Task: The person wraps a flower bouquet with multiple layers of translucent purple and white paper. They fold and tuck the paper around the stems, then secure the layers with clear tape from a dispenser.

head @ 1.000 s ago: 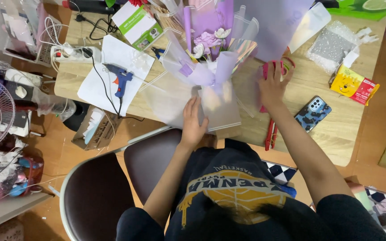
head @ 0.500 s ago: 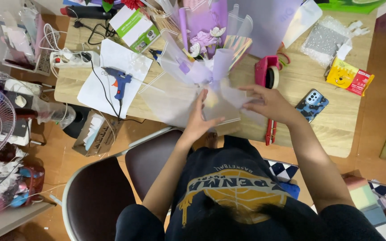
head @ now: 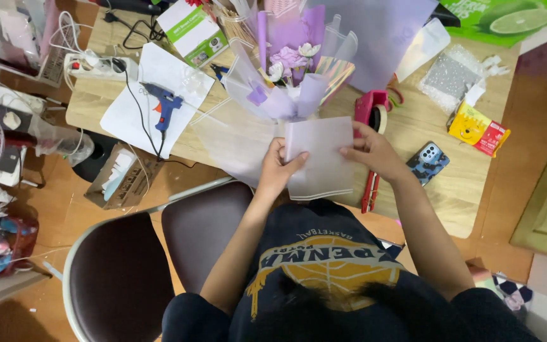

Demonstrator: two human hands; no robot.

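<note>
A flower bouquet point(head: 289, 73) wrapped in pale purple paper stands on the wooden table point(head: 425, 126), with white and lilac blooms at its middle. In front of it I hold a translucent white wrapping sheet point(head: 321, 158). My left hand point(head: 278, 166) pinches the sheet's left edge. The sheet's right side is pressed by my right hand point(head: 375, 151), fingers spread flat on the paper.
A blue glue gun point(head: 163, 104) lies on white paper at the left, beside a power strip point(head: 93, 63). A red tape dispenser point(head: 371, 111), red scissors point(head: 368, 190), a phone point(head: 428, 161) and a yellow packet point(head: 478, 128) lie to the right. A dark chair point(head: 121, 272) stands below.
My right hand came off the red tape dispenser and moved left onto the white sheet. Both hands now hold the sheet in front of the bouquet.
</note>
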